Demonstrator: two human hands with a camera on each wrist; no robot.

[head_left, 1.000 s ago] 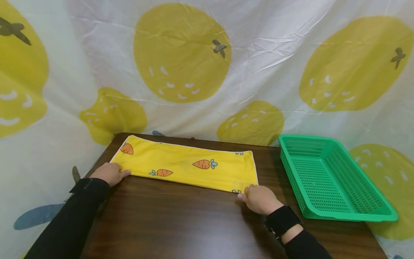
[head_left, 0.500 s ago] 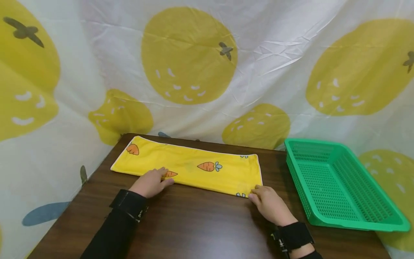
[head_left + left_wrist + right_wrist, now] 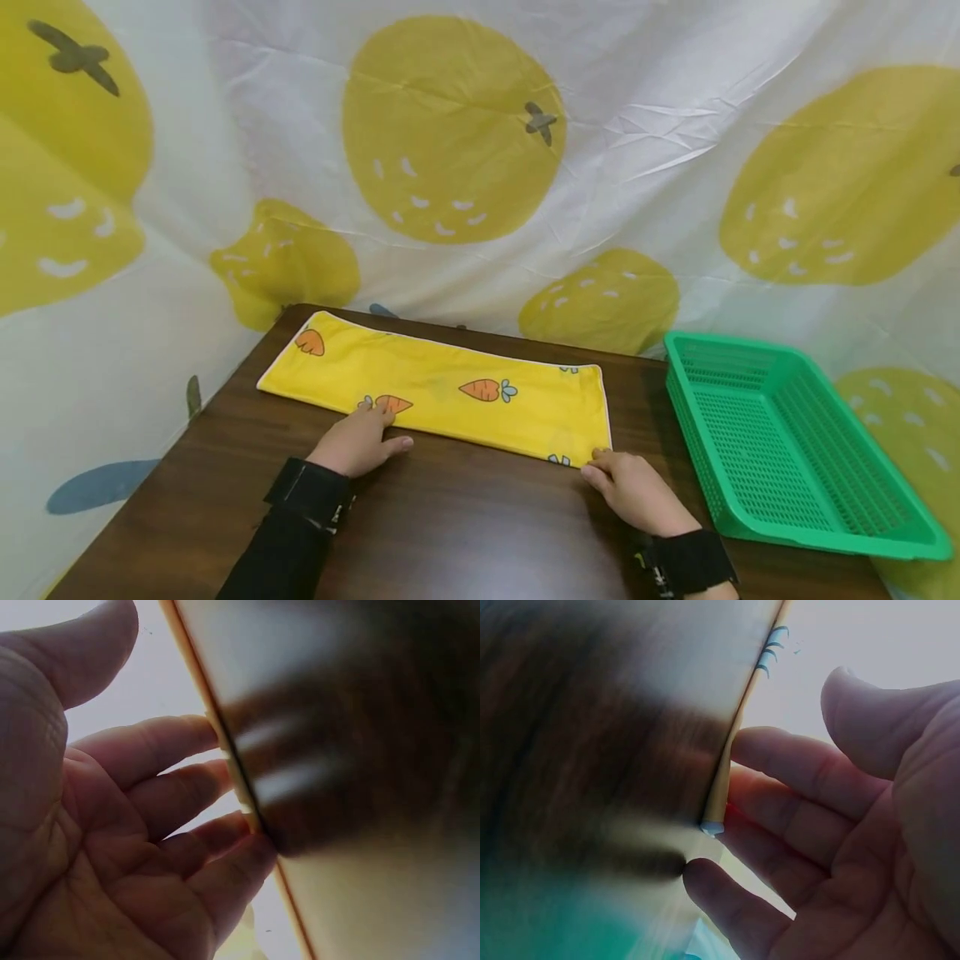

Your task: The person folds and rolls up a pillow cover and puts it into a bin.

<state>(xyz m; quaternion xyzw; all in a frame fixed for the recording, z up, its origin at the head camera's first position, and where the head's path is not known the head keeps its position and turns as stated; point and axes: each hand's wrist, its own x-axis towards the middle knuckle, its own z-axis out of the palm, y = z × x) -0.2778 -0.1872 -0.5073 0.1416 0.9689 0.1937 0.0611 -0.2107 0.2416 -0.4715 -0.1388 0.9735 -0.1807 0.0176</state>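
A folded yellow cloth (image 3: 435, 375) printed with carrots and edged in white lies in a long flat strip on the brown table. On its near edge, left of the middle, the fingertips of my left hand (image 3: 354, 443) rest beside a carrot print. The left wrist view shows that hand's fingers (image 3: 176, 746) touching the cloth's edge, with the thumb apart. My right hand (image 3: 639, 492) lies at the near right corner. In the right wrist view its fingers (image 3: 802, 761) meet the cloth near the corner, and the thumb stands away from them.
A green plastic basket (image 3: 701, 433) with perforated sides stands right of the cloth. Behind the table (image 3: 465, 517) hangs a white curtain (image 3: 450, 275) with yellow fruit prints. A black band is on each wrist.
My left hand has left the cloth's near left corner and moved right along the near edge. My right hand stays at the near right corner. The head view has shifted slightly.
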